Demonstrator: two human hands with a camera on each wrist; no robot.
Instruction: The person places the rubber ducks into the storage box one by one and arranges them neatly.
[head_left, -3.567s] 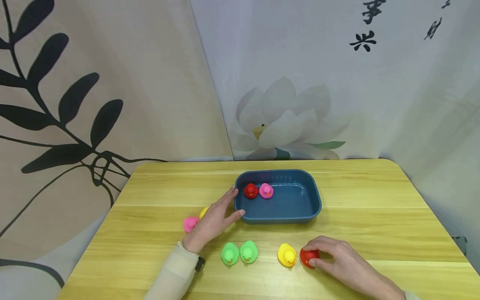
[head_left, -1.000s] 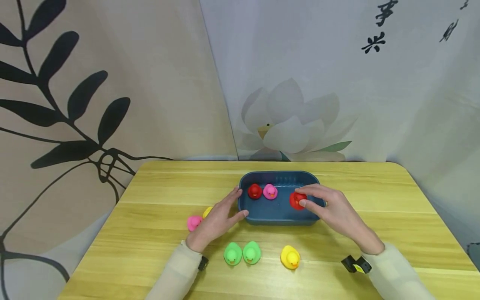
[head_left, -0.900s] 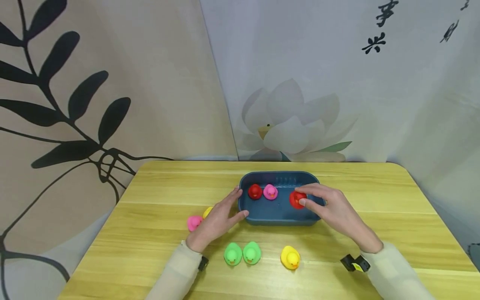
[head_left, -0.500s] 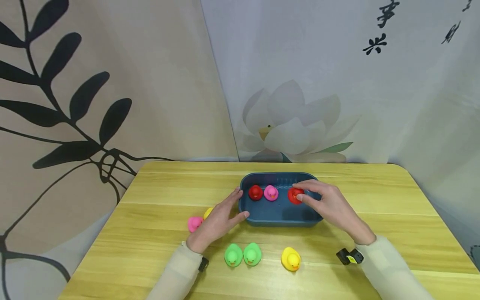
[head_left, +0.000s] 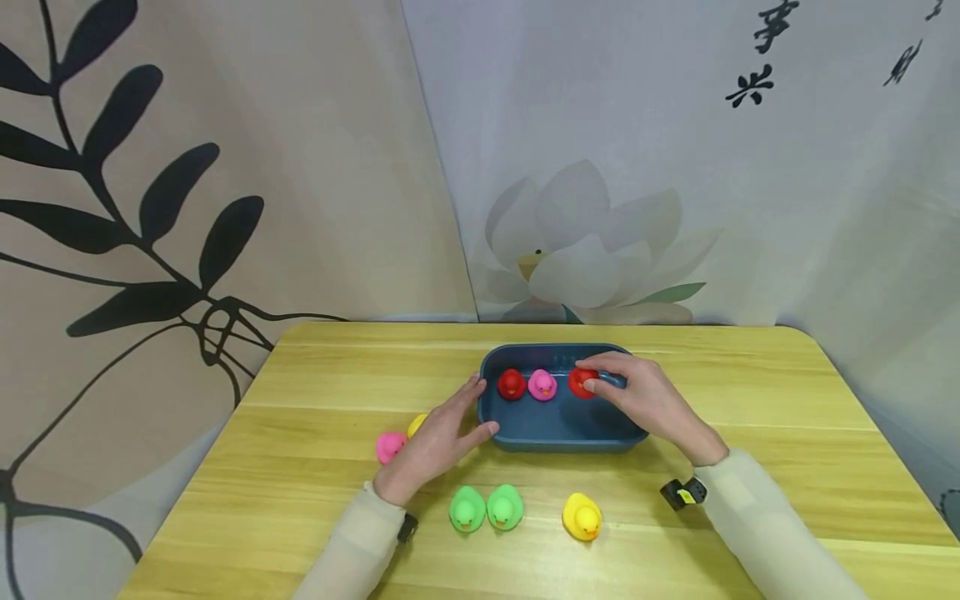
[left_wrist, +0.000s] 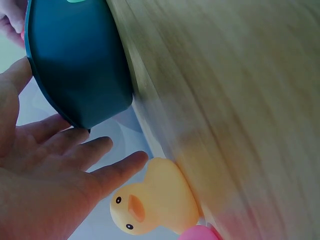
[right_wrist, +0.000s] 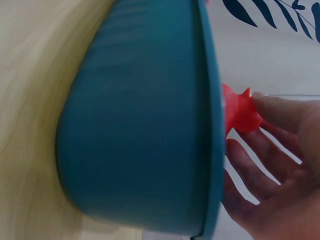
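Observation:
My right hand (head_left: 637, 392) pinches a red rubber duck (head_left: 581, 384) by its head, over the right half of the blue tub (head_left: 562, 444). In the right wrist view the duck (right_wrist: 239, 109) shows above the tub's rim, between thumb and fingers. A second red duck (head_left: 512, 384) and a pink duck (head_left: 542, 385) sit side by side at the tub's left. My left hand (head_left: 435, 442) rests with extended fingers against the tub's left rim. In the left wrist view a yellow duck (left_wrist: 167, 195) stands just beside that hand's fingers, with part of a pink duck (left_wrist: 199, 233) next to it.
On the wooden table (head_left: 315, 517), in front of the tub, stand two green ducks (head_left: 486, 508) and a yellow duck (head_left: 582, 517). A pink duck (head_left: 389, 447) lies left of the left forearm. A printed cloth (head_left: 337, 167) hangs behind the table.
The right hand picked the red duck up from beside the front yellow duck and carried it over the tub. In the last second it shifted left toward the pink duck. The left hand stays put.

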